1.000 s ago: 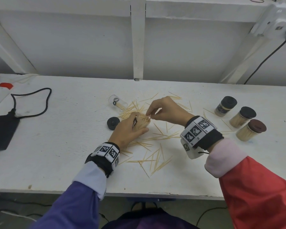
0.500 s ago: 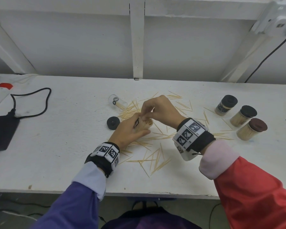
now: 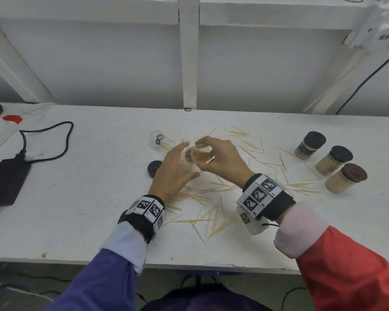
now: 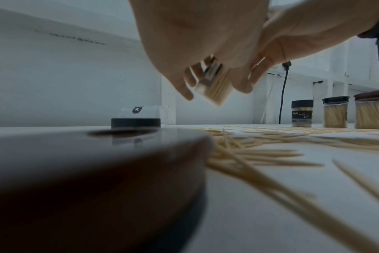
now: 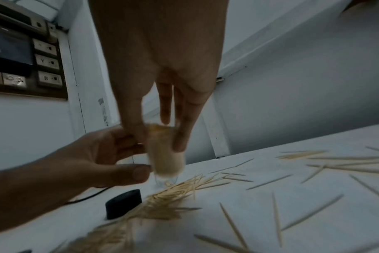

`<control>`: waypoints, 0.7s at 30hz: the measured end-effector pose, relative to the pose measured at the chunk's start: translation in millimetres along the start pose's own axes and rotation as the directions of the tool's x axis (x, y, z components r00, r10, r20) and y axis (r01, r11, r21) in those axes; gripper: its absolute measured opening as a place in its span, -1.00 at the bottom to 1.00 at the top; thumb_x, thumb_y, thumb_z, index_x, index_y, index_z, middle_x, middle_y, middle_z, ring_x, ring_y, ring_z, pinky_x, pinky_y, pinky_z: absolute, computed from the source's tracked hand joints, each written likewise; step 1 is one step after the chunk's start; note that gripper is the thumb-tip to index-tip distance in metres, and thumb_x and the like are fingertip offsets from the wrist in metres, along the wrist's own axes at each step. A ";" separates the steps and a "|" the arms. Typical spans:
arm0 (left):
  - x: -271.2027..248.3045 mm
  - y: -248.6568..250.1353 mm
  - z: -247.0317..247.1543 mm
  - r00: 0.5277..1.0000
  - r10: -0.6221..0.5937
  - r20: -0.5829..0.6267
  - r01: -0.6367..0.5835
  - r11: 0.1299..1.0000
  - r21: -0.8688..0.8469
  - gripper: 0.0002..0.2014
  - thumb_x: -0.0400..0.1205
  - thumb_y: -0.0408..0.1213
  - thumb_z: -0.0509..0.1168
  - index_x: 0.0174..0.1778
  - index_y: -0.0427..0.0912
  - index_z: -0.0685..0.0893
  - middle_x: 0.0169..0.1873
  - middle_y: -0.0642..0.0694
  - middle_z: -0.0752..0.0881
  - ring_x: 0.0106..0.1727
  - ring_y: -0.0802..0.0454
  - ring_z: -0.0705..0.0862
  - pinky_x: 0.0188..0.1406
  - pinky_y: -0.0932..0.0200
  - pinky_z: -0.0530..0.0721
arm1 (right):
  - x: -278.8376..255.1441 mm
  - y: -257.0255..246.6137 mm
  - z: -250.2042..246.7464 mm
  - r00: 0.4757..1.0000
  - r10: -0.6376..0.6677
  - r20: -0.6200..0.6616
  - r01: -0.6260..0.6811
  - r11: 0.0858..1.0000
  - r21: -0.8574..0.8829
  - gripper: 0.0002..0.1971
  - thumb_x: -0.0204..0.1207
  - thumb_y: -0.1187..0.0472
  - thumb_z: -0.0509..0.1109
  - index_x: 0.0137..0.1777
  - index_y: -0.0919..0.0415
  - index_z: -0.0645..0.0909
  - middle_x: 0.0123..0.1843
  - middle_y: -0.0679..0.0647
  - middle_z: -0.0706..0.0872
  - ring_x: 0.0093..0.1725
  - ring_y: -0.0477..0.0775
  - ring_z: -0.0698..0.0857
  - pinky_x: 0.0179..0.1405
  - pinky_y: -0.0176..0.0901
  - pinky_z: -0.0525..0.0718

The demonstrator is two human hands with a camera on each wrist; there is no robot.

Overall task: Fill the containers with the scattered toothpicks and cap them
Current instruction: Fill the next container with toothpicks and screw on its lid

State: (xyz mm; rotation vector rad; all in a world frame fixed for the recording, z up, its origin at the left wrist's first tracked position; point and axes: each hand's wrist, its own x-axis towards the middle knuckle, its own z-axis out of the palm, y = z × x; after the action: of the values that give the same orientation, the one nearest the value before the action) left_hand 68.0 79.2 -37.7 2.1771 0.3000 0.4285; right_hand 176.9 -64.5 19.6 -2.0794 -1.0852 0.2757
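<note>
A small clear container (image 3: pixel 199 154) packed with toothpicks, uncapped, is held just above the table, and my right hand (image 3: pixel 218 158) grips it from above between thumb and fingers (image 5: pixel 179 133). My left hand (image 3: pixel 175 167) lies spread beside it, fingers loose, thumb (image 5: pixel 138 172) near its base. Loose toothpicks (image 3: pixel 211 216) cover the table around both hands. An empty clear container (image 3: pixel 161 140) lies on its side behind, and a black cap (image 3: pixel 154 168) sits to its left front. A dark brown lid (image 4: pixel 97 171) lies right below my left wrist.
Three capped, filled jars (image 3: pixel 334 160) stand at the right. A black power adapter (image 3: pixel 7 180) with its cable lies at the far left. The table's front edge (image 3: pixel 189 263) runs close to my forearms. A white post (image 3: pixel 189 63) rises behind.
My right hand stopped feeding toothpicks and took hold of the filled container from above. My left hand's fingers loosened from it and spread out.
</note>
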 end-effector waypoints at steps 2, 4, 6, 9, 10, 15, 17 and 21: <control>0.6 -3.4 -0.1 0.999 0.006 -0.037 -0.004 0.999 0.049 -0.14 0.46 -0.08 0.58 0.62 -0.01 0.28 0.54 0.12 0.38 0.55 0.20 0.33 0.37 0.25 0.40 | 1.2 1.4 -0.8 0.998 -0.020 0.051 0.022 0.999 -0.029 -0.54 0.26 0.21 0.61 0.19 0.10 0.65 0.06 -0.07 0.76 -0.19 -0.11 0.66 -0.06 -0.03 0.72; 1.3 -3.7 -0.2 1.000 -0.008 -0.027 0.009 0.998 0.060 -0.14 0.44 -0.11 0.59 0.61 0.01 0.29 0.53 0.10 0.39 0.53 0.20 0.33 0.33 0.23 0.45 | 1.1 3.1 -2.3 0.995 -0.001 0.101 0.002 1.000 -0.006 -0.53 0.23 0.25 0.62 0.18 0.08 0.66 0.06 -0.10 0.76 -0.19 -0.04 0.71 -0.07 -0.03 0.72; 1.8 -4.6 1.6 1.000 0.013 0.019 -0.015 0.995 0.096 -0.16 0.44 -0.15 0.59 0.60 0.03 0.32 0.53 0.10 0.41 0.52 0.20 0.35 0.38 0.15 0.48 | 1.1 7.3 -4.2 0.997 0.011 0.070 -0.010 1.000 -0.014 -0.51 0.21 0.32 0.60 0.17 0.06 0.66 0.05 -0.13 0.75 -0.14 -0.07 0.69 -0.06 -0.04 0.71; 3.5 -5.1 3.1 0.999 -0.021 0.027 0.019 0.998 0.064 -0.26 0.44 -0.13 0.59 0.53 0.09 0.42 0.43 0.13 0.53 0.45 0.19 0.47 0.39 0.05 0.55 | 0.1 6.7 -4.5 0.990 -0.012 0.141 -0.002 0.995 0.103 -0.52 0.23 0.37 0.62 0.17 0.07 0.69 0.05 -0.18 0.73 -0.10 -0.18 0.68 -0.17 -0.32 0.69; 3.5 -6.0 3.4 1.000 -0.016 0.022 0.014 0.998 0.056 -0.31 0.46 -0.11 0.57 0.49 0.11 0.46 0.37 0.14 0.58 0.40 0.18 0.52 0.36 0.02 0.58 | -0.8 5.3 -2.9 0.988 -0.016 0.153 -0.006 0.990 0.143 -0.50 0.25 0.37 0.62 0.20 0.07 0.68 0.09 -0.15 0.72 -0.06 -0.17 0.68 -0.17 -0.35 0.69; 1.9 -6.3 1.1 1.000 0.015 -0.019 -0.013 0.994 0.109 -0.42 0.50 -0.18 0.53 0.44 -0.04 0.53 0.27 0.05 0.62 0.32 0.08 0.57 0.29 -0.09 0.61 | -3.6 0.8 2.4 0.981 0.077 0.176 -0.114 0.971 0.212 -0.36 0.27 0.14 0.69 0.37 0.01 0.57 0.14 -0.08 0.64 0.00 -0.08 0.71 -0.16 -0.52 0.60; 1.4 -4.6 0.2 0.999 0.028 -0.017 -0.026 0.993 0.116 -0.41 0.50 -0.13 0.53 0.45 -0.05 0.53 0.30 0.05 0.63 0.33 0.10 0.56 0.31 0.00 0.60 | -2.0 2.2 3.7 0.985 0.114 0.129 -0.140 0.966 0.217 -0.50 0.31 0.17 0.65 0.27 0.04 0.65 0.05 -0.06 0.70 -0.08 -0.08 0.75 -0.20 -0.52 0.62; 2.2 -4.5 0.3 0.998 0.055 -0.035 -0.050 0.991 0.125 -0.24 0.47 -0.14 0.57 0.57 -0.16 0.42 0.47 -0.04 0.52 0.49 0.07 0.44 0.45 0.14 0.43 | 1.8 8.9 5.4 0.987 0.154 0.049 -0.159 0.981 0.115 -0.48 0.26 0.24 0.63 0.26 0.10 0.68 0.12 0.02 0.77 0.02 0.01 0.75 -0.04 -0.24 0.71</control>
State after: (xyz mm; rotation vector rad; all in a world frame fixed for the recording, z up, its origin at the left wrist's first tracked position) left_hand 69.8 82.4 -41.0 2.3048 0.2978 0.4936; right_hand 180.8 -63.3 9.8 -2.0629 -0.9070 0.4501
